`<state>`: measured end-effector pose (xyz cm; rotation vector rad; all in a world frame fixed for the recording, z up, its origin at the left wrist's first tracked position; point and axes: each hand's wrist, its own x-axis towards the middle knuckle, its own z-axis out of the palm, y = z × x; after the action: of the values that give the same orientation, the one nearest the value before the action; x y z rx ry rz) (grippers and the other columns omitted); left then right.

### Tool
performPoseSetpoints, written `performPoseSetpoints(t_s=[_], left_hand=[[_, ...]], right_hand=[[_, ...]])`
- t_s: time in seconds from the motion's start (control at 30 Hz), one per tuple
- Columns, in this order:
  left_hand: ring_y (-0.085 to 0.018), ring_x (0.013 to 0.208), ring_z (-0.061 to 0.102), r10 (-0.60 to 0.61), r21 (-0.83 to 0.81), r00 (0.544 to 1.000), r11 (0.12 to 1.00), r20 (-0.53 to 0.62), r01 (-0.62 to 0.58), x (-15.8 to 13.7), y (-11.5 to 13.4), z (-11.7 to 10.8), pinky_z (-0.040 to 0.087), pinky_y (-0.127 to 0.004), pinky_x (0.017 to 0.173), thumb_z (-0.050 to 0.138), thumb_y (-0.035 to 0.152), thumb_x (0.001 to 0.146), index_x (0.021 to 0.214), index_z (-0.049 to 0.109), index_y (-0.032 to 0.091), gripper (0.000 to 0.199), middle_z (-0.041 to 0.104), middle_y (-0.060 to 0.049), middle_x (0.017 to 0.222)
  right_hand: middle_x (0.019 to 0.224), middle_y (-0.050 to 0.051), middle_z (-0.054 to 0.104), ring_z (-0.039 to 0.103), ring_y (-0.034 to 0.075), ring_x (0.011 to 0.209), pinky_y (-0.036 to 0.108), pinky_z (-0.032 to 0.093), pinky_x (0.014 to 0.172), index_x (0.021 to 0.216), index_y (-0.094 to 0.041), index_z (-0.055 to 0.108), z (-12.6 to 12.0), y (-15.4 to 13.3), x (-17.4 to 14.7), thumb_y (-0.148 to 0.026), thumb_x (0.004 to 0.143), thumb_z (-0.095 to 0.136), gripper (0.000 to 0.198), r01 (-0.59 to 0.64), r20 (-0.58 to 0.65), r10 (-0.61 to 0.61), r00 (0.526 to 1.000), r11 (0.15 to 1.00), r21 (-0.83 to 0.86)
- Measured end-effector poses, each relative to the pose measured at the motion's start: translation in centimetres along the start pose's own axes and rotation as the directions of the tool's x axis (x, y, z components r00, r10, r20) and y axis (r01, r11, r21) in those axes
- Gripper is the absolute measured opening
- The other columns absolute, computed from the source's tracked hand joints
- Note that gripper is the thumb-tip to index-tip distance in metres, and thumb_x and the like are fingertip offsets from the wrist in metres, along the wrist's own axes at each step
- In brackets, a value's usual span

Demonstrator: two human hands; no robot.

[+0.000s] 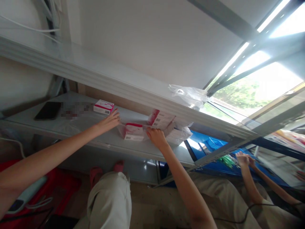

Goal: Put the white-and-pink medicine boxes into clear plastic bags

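On the middle grey shelf (88, 128), my left hand (111, 121) reaches out with its fingers stretched and apart, holding nothing I can see. Just behind its fingertips lies a small white-and-pink box (102, 107). Between my hands is another pink-and-white box (133, 131), with clear plastic around it. My right hand (156, 136) has its fingers curled on the right edge of this clear plastic bag (144, 128); the fingertips are partly hidden. Behind and right of that hand, a larger pink-and-white box (160, 119) stands beside more packages in clear plastic (178, 132).
A dark phone-like slab (48, 110) lies at the shelf's left end. Above runs an upper shelf edge (114, 87) with a crumpled clear bag (188, 95) on it. At right, another person's hands (244, 159) are over a blue surface. A red stool (64, 184) stands lower left.
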<state>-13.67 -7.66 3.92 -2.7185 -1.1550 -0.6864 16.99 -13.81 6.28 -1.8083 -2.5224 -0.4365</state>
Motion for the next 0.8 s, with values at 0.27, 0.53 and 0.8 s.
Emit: performPoseSetpoints(t_s=[0.27, 0.53, 0.8], left_hand=[[-0.022, 0.111, 0.05, 0.17, 0.132, 0.985, 0.977, 0.015, -0.171, 2.4, -2.0, -2.2, 0.017, -0.052, 0.113, 0.043, -0.003, 0.083, 0.089, 0.066, 0.017, 0.03, 0.063, -0.006, 0.097], [-0.022, 0.093, 0.054, 0.224, -0.021, 0.953, 0.972, -0.203, -0.233, 5.3, -2.8, -0.5, 0.045, -0.034, 0.086, 0.048, 0.004, 0.085, 0.088, 0.066, 0.017, 0.022, 0.061, -0.008, 0.09], [-0.022, 0.08, 0.061, -0.398, -0.741, 0.876, 0.668, -0.272, 0.073, 8.0, -4.0, 4.0, 0.048, -0.036, 0.081, 0.062, 0.033, 0.076, 0.069, 0.064, 0.016, 0.018, 0.066, -0.005, 0.076]], right_hand=[[0.105, 0.014, 0.066, 0.053, 0.027, 0.107, 0.047, 0.024, 0.109, 0.106, -0.015, 0.067, -0.7, 4.7, 1.0, -0.003, 0.088, 0.042, 0.034, 0.232, -0.105, -0.261, 0.96, 0.946, -0.228], [0.124, 0.014, 0.058, 0.049, 0.028, 0.109, 0.043, 0.034, 0.095, 0.116, -0.014, 0.062, 0.5, 6.7, 2.2, -0.009, 0.092, 0.043, 0.031, 0.228, -0.246, -0.326, 0.913, 0.907, -0.353], [0.129, 0.009, 0.057, 0.04, 0.027, 0.125, 0.053, 0.013, 0.109, 0.101, -0.024, 0.071, 2.6, 7.0, 4.4, -0.02, 0.086, 0.058, 0.02, -0.042, -0.428, 0.05, 0.903, 0.999, 0.028]])
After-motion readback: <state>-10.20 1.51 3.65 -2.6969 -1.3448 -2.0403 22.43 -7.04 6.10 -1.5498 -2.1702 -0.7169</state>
